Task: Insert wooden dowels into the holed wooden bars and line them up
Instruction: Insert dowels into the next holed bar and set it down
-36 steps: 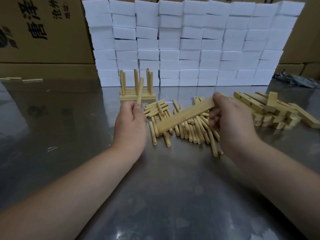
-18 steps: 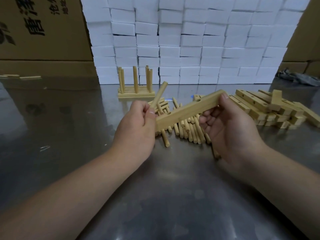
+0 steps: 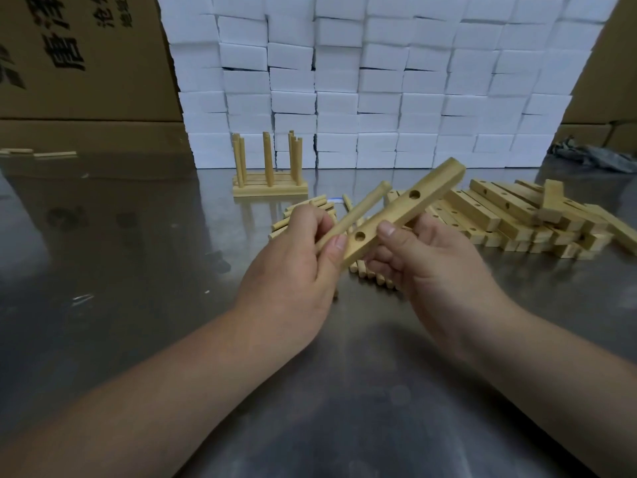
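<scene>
Left hand (image 3: 293, 260), right hand (image 3: 427, 270) raised, both gripping.

Dowel (image 3: 355, 215) now alongside upturned bar (image 3: 401, 210)

The bar (image 3: 406, 212) in the right hand (image 3: 434, 267) is pale yellow wood, its face marked by two dark round holes. The dowel (image 3: 355, 213) in the left hand (image 3: 293, 270) is the same pale tan. Beyond the hands, the loose dowels (image 3: 310, 204), the stacked bars (image 3: 499, 208) further right and the doweled set (image 3: 270, 191) share that colour. Behind them is a wall of plain white boxes (image 3: 379, 81). Left of it, a brown carton (image 3: 113, 98) carries black characters. The worktop (image 3: 344, 391) is glossy dull grey.
</scene>
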### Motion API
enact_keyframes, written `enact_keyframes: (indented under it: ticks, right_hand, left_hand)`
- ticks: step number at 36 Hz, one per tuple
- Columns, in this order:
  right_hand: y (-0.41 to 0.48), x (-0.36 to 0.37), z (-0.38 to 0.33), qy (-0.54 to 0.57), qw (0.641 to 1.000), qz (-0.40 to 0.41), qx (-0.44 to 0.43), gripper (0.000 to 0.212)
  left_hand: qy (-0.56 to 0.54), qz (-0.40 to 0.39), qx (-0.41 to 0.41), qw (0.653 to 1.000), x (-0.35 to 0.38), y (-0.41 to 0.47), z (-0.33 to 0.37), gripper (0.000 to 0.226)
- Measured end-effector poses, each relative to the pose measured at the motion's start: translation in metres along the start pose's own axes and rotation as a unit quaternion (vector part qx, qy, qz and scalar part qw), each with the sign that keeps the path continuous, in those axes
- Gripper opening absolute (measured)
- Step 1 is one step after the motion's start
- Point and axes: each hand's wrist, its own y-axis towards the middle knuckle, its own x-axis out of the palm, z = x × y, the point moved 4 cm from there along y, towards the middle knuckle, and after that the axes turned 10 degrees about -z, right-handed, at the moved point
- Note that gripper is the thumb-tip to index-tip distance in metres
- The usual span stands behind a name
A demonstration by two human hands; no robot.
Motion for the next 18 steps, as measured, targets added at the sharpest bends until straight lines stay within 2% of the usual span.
enact_keyframes:
  ticks: [2,7,11,18]
  right_hand:
    - [0.000,0.000,0.000,-0.003,1.000,-0.015,0.012,0.011]
    - [0.001,-0.006,0.002,0.043,0.998,0.028,0.036,0.027]
    - [0.002,-0.011,0.000,0.063,0.995,0.056,0.057,0.030]
    - [-0.002,-0.013,0.002,0.116,0.982,0.051,0.138,0.035]
  left_hand:
    - [-0.011,-0.018,0.006,1.000,0.003,0.000,0.001,0.022]
    - [-0.056,0.008,-0.030,0.998,0.001,0.001,-0.003,0.022]
    - [-0.078,0.040,-0.060,0.994,-0.003,0.002,-0.010,0.018]
    - [-0.094,0.037,-0.061,0.993,-0.004,0.002,-0.009,0.012]
